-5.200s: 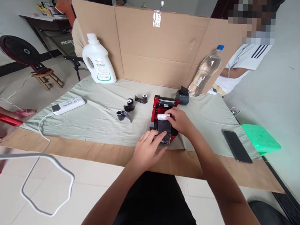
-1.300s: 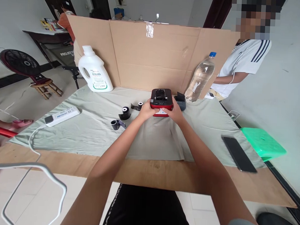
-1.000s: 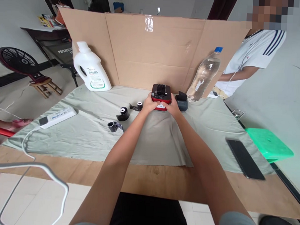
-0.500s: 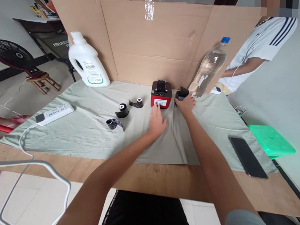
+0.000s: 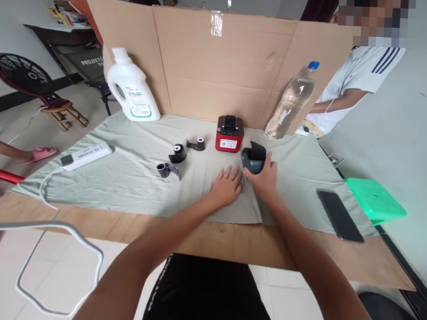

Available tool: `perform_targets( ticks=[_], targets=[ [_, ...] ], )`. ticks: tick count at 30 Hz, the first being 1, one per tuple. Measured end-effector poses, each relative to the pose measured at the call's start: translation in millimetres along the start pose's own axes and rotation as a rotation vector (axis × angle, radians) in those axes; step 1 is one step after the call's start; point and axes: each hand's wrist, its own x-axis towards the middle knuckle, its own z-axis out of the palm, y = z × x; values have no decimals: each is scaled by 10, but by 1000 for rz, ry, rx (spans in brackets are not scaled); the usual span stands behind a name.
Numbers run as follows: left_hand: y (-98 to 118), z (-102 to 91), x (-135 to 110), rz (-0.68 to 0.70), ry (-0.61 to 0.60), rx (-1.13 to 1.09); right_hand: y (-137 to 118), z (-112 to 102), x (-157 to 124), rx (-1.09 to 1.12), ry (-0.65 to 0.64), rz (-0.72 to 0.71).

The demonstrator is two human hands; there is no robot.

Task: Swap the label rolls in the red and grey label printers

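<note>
My right hand (image 5: pixel 265 179) grips a small dark portable printer (image 5: pixel 253 162), with a strip of black paper rising from its top. The thumb lies on the near side and the fingers are along its right side, partly hidden. Flat on the grey-green cloth (image 5: pixel 197 202), my left hand (image 5: pixel 227 185) is open and empty, just left of the dark printer. Behind it stands a red and black printer (image 5: pixel 229 135) with a white label on its front and black paper on top. To the left lie a partly unrolled black roll (image 5: pixel 178 153), another black roll (image 5: pixel 199 144) and a third (image 5: pixel 163 170).
A white jug (image 5: pixel 133 88) and a water bottle (image 5: pixel 292 104) lean against the cardboard screen (image 5: pixel 221 56). On the cloth are a power strip (image 5: pixel 87 155) at left and a phone (image 5: pixel 340 216) at right. Another person (image 5: pixel 351 90) stands behind at right; a green stool (image 5: pixel 374 200) is beside the table.
My right hand has brought the dark printer nearer, away from the water bottle. My left hand has moved off the red printer's front onto the cloth. The head view has shifted slightly.
</note>
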Motion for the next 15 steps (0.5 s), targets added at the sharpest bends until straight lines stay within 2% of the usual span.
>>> perform_targets(
  ticks=[3, 7, 9, 15],
  targets=[
    [55, -27, -325, 213, -6, -32, -182, -155, -413, -3, -55, -44],
    [80, -117, -664, 542, -94, -213, -439, -233, -707, 17, -138, -42],
    [74, -153, -742, 602, -134, -306, -518, -238, -776, 37, -181, -27],
    [11, -188, -743, 627, -153, -605, -544, -218, -878, 36, -256, 8]
  ],
)
